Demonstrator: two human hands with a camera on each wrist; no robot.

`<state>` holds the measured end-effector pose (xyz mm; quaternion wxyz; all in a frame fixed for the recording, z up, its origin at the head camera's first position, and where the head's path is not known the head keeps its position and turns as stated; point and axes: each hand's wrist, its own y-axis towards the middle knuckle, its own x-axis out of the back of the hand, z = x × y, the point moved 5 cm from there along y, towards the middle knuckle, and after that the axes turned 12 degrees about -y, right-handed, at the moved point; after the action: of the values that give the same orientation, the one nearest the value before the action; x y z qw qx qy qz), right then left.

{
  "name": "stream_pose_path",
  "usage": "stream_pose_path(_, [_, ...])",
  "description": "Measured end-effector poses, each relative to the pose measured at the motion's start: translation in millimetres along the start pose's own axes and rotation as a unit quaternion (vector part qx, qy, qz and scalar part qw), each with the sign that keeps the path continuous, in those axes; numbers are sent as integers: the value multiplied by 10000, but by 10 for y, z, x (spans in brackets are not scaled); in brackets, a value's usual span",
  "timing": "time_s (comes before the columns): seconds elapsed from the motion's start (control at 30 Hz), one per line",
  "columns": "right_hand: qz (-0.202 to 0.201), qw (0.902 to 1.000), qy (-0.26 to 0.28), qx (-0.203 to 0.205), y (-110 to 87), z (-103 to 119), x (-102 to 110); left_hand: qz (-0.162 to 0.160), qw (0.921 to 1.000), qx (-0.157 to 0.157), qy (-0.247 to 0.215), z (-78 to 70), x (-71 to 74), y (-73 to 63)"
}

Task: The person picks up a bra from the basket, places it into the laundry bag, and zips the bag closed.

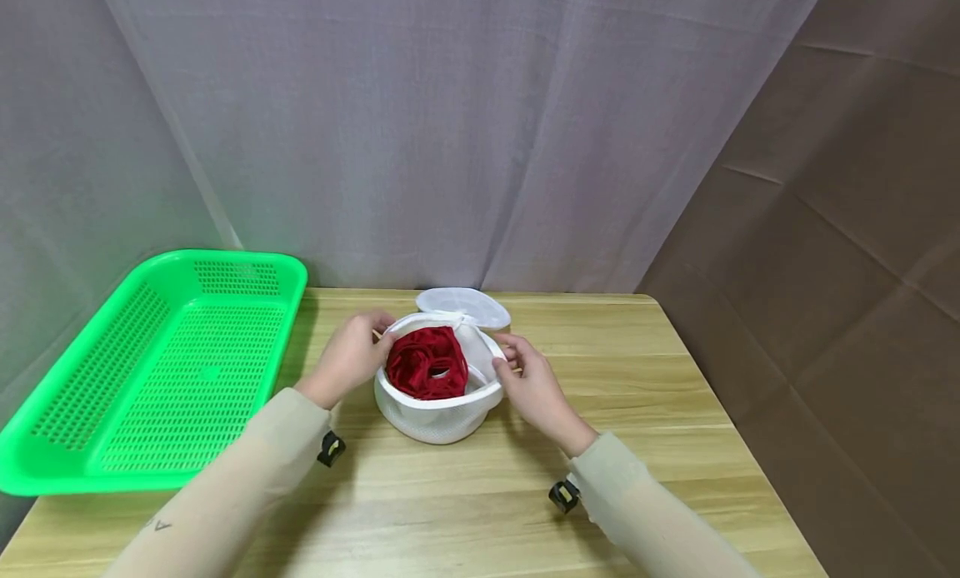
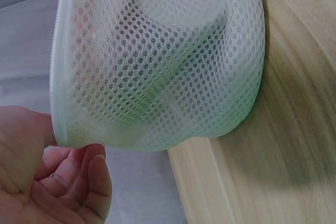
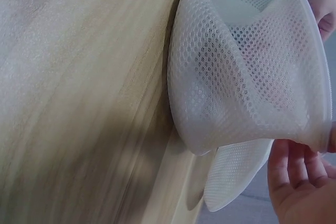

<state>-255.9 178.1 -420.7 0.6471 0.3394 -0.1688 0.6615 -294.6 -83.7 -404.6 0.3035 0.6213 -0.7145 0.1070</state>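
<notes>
A white mesh laundry bag (image 1: 431, 426) stands on the wooden table, its round lid (image 1: 465, 305) folded back behind it. Dark red cloth (image 1: 427, 363) lies bunched inside, toward the left. My left hand (image 1: 356, 353) pinches the zippered rim at the left side. On the opposite side my right hand (image 1: 528, 382) pinches the rim between thumb and fingers. From the left wrist, the mesh wall (image 2: 152, 66) fills the view beside the thumb and curled fingers. In the right wrist view the bag's side (image 3: 252, 72) looks creased, with the fingers (image 3: 296, 166) under the rim.
A large green plastic basket (image 1: 285, 345) with perforated sides stands at the left of the table. Grey curtain (image 1: 390, 145) hangs behind the table's back edge, and brown cloth (image 1: 840, 270) covers the right side. Bare wood (image 1: 637, 378) shows right of the bag.
</notes>
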Motion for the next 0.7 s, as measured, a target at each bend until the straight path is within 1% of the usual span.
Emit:
stream_pose_path(0.1, [-161,9996,-193,-154,18,-23,18,-5,10000,-22,30,7,15,-14])
stream_pose_path(0.2, [-309,9975,-502,-379,34,-47,53,20,10000,11,41,22,30,-34])
stream_pose_path(0.37, [-273,9948,-774,-605,57,-59,99,120,9997,189,-7,56,62,-88])
stream_pose_path(0.47, [-244,9945,-827,-588,76,-53,125,194,9994,264,-122,50,99,-145])
stream_pose_path(0.57, [-321,9942,-901,-499,101,-51,159,268,9989,279,-272,26,140,-215])
stream_pose_path(0.7, [-506,9933,-961,-405,126,-53,204,396,9983,164,-391,-28,176,-305])
